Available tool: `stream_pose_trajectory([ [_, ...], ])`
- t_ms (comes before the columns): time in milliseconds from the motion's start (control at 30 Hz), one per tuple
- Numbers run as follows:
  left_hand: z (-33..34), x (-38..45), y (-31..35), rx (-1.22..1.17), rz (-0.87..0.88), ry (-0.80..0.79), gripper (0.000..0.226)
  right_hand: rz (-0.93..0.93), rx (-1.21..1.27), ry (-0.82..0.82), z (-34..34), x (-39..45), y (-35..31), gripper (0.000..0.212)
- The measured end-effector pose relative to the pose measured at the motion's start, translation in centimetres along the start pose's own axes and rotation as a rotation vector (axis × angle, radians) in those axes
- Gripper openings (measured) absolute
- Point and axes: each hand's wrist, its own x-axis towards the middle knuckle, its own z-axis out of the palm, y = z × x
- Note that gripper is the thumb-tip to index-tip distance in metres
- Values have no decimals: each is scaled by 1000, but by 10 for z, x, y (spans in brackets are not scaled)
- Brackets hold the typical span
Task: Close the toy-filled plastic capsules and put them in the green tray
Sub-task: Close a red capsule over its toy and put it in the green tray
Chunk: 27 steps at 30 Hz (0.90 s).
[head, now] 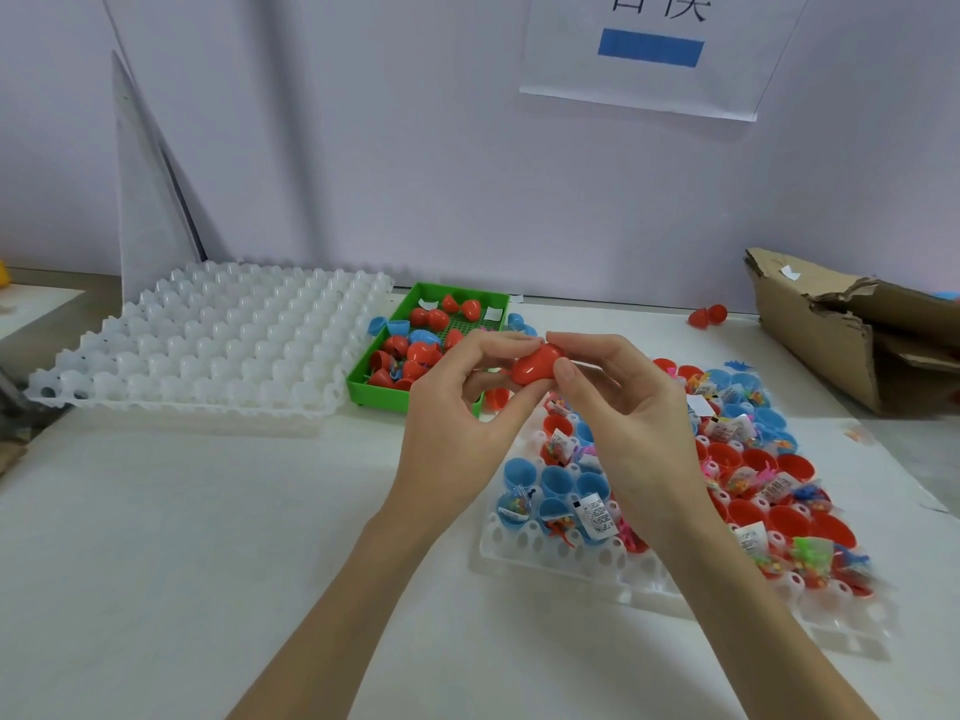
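A red capsule [535,368] is held in the air over the table's middle. My left hand [462,407] grips it from the left and my right hand [618,407] pinches it from the right. Behind the hands lies the green tray [379,394], holding several red and blue capsules. To the right, a clear holder tray [561,556] carries several open red and blue capsule halves, many filled with small bagged toys [597,511].
A stack of white empty holder trays [208,340] lies at the left. Torn cardboard [831,330] sits at the far right, with a loose red capsule [707,315] near it. A wall with a paper sign stands behind the table.
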Motion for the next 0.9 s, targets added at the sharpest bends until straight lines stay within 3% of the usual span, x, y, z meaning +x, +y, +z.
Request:
stream_pose_trajectory([
  [200, 1, -2, 3, 40, -4, 19, 40, -60, -97, 13, -1, 0, 0, 19],
  [600, -1, 0, 1, 92, 58, 32, 35, -15, -1, 76, 5, -6, -2, 26],
  [667, -1, 0, 2, 127, 91, 37, 34, -47, -34, 82, 6, -7, -1, 22],
  [833, 0, -1, 2, 313, 235, 67, 30, -76, -99, 33, 15, -13, 0, 35],
  [900, 1, -2, 0, 425, 325, 64, 30, -69, -93, 3, 16, -14, 0, 27],
])
